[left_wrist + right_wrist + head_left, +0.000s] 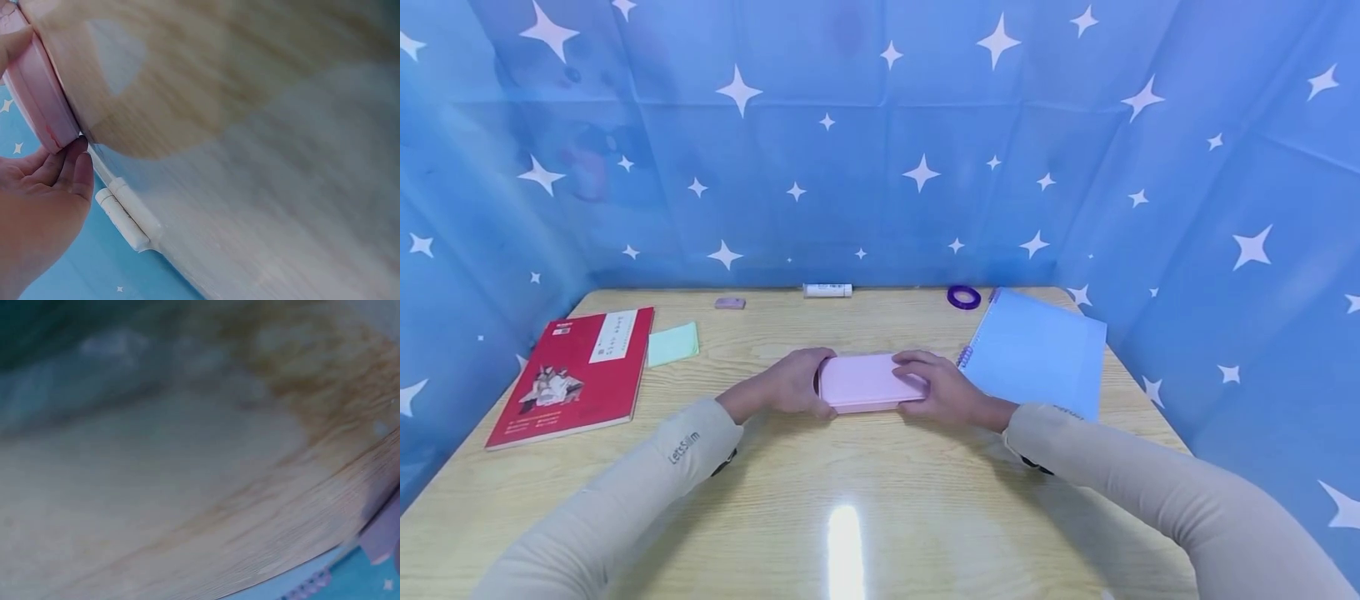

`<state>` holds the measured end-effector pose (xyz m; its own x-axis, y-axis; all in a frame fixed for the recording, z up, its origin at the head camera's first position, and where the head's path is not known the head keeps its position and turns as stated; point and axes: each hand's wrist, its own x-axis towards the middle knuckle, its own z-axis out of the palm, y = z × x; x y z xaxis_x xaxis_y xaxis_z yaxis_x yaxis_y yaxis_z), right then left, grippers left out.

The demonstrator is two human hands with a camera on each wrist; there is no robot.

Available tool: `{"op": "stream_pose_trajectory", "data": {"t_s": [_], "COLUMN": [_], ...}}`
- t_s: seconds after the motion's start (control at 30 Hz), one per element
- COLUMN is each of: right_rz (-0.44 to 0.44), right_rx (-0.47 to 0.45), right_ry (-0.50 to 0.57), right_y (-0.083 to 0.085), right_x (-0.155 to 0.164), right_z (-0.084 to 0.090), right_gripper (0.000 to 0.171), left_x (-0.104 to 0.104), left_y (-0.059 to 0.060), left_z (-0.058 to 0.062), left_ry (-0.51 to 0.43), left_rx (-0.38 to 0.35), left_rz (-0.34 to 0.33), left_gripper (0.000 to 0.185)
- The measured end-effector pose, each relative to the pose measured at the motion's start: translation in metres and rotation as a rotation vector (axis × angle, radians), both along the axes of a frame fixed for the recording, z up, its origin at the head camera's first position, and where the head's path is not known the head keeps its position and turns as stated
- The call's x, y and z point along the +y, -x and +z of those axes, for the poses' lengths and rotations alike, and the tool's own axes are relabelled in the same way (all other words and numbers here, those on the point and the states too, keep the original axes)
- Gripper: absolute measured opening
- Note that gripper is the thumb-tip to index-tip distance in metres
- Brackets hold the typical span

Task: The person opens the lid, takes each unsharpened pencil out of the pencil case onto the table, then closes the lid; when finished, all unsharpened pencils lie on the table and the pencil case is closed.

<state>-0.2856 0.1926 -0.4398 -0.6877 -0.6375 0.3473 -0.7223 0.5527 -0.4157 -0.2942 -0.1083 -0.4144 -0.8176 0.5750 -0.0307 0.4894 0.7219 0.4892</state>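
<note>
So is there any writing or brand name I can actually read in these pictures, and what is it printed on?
"LersSlim", or close to it: small letters on the left sleeve, hard to make out.
Red book: white label with dark characters and a small mark at its top corner, too small to read.
White tube at the table's far edge: label print too small to read.
Pink case, blue notebook, green sticky notes: no writing visible.

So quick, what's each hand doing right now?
Left hand: grips the left end of the pink case.
Right hand: grips the case's right end, fingers curled over it.
</note>
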Motion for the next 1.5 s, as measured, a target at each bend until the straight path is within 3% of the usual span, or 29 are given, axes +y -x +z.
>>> {"op": "stream_pose_trajectory", "data": {"t_s": [0.23, 0.47, 0.63, 0.93, 1.03, 1.2, 1.37, 1.5], "right_rz": [0.005, -0.011, -0.015, 0.001, 0.0, -0.007, -0.008, -0.06], "right_rx": [0.018, 0.131, 0.184, 0.06, -0.048, -0.218, -0.117, -0.01], "right_ry": [-0.044, -0.107, -0.135, -0.153, -0.085, 0.151, 0.401, 0.439], "right_y": [-0.003, -0.004, -0.008, -0.003, 0.002, 0.011, 0.019, 0.031], "right_x": [0.001, 0.002, 0.004, 0.008, 0.01, 0.011, 0.005, 0.002], "right_z": [0.005, 0.007, 0.008, 0.019, 0.028, 0.043, 0.056, 0.057], "right_gripper": [0.053, 0.053, 0.05, 0.05, 0.049, 0.051, 0.014, 0.011], "left_x": [0.0, 0.002, 0.006, 0.005, 0.005, 0.003, -0.002, -0.003], "left_y": [0.001, 0.003, 0.003, 0.002, 0.0, 0.0, 0.002, 0.002], "left_z": [0.001, 0.004, 0.005, 0.0, -0.004, -0.007, -0.007, -0.007], "left_ry": [-0.019, -0.035, -0.043, -0.049, -0.083, -0.148, -0.214, -0.219], "left_rx": [-0.017, 0.02, 0.007, 0.012, -0.002, -0.07, -0.158, -0.187], "left_rz": [0.007, -0.009, -0.013, -0.009, -0.023, -0.03, 0.011, 0.031], "left_gripper": [0.09, 0.087, 0.085, 0.088, 0.091, 0.101, 0.117, 0.125]}}
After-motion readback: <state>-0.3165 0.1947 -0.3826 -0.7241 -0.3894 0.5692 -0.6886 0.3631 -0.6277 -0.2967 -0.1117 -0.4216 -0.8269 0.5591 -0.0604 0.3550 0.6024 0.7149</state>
